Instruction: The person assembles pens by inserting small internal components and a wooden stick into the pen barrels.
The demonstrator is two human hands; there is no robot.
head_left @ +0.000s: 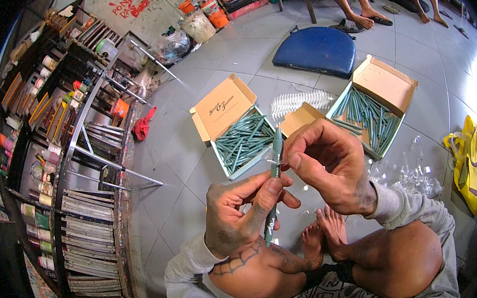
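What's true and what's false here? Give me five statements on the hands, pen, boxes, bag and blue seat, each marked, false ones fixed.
1. The left hand grips a green pen. True.
2. The left box is shut. False: its lid is open, and many loose pens lie inside.
3. The right hand is close to the pen's upper part. True.
4. The yellow bag is at the left of the picture. False: it is at the right.
5. The blue seat is farther from the person than the left box. True.
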